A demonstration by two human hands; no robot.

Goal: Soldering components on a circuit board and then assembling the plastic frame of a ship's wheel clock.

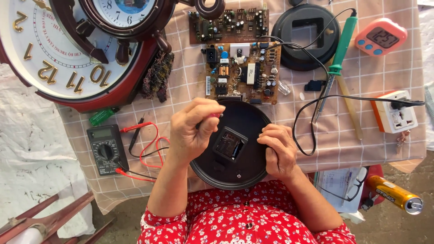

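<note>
Hands first: we have the round black clock back [235, 169] flat on the checked cloth [343, 144] right at the table edge, movement box [229, 143] at its centre. Our left hand [192, 131] is closed around a small red-tipped thing [216, 116], maybe a tool handle, too hidden to name, held over the upper left rim of the clock back. Our right hand [279, 149] is curled shut, fingertips pinched on the right rim just beside the movement box; we cannot tell if anything small sits between them.

Left of that, multimeter [106, 150] with red and black leads [147, 153] lying loose near the left wrist. Beyond the clock back, two bare circuit boards [239, 68], then a soldering iron [340, 58] whose black cord [312, 122] loops close to the right hand. Far left, large wall clock [68, 49]; far right, power strip [395, 112] and pink timer [380, 37].

Risks, as we judge: cord snagging the right wrist and dragging the iron; clock back sliding off the near edge if pressed unevenly; leads catching the left forearm.
</note>
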